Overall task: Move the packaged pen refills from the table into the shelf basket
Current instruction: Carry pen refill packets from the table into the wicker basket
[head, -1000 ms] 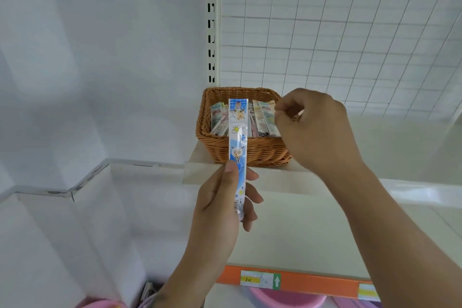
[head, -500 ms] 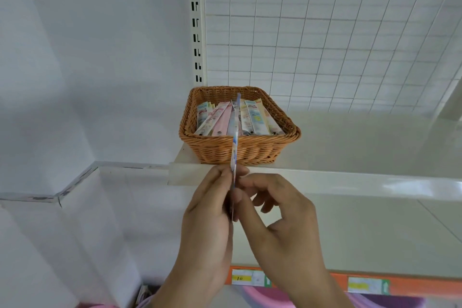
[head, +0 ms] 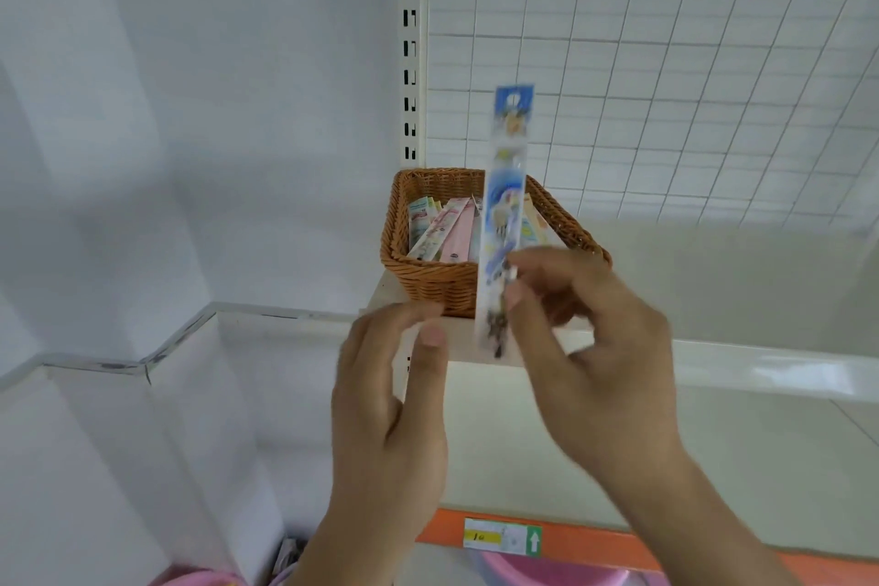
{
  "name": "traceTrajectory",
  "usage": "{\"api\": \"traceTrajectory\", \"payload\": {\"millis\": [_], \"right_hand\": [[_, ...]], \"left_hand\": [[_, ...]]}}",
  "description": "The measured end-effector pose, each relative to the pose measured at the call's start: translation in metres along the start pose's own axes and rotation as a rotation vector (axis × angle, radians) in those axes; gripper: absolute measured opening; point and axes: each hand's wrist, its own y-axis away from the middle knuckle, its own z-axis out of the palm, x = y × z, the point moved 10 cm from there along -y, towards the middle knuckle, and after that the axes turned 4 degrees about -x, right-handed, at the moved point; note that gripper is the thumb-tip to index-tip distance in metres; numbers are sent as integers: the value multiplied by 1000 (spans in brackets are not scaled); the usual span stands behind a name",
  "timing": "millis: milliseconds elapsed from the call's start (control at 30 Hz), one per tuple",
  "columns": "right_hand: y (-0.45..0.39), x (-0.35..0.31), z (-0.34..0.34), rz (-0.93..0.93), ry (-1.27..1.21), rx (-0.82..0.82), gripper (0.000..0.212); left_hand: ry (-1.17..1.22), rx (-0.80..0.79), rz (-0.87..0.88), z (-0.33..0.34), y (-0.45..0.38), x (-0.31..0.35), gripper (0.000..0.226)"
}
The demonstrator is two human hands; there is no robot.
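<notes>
Blue-white plastic refill pack [head: 505,224] is pinched upright by right hand [head: 599,347], left hand [head: 395,400] spread & empty; next: lower into woven wicker basket [head: 428,276].

On the orange shelf-edge strip [head: 594,542] sits a small price label [head: 502,536]: its yellow part bears a handwritten "10", and its green end shows a white arrow pointing up. Print on the refill packets [head: 442,228], in the basket above the strip, is too blurred to read.
</notes>
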Motion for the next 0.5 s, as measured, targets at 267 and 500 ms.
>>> {"api": "traceTrajectory", "payload": {"millis": [267,500], "right_hand": [[-105,50,17,508,139,-241,15],[-108,78,53,579,447,-426,18]], "left_hand": [[-633,-108,233,9,22,-54,49],[-687,-100,308,16,24,-70,58]]}}
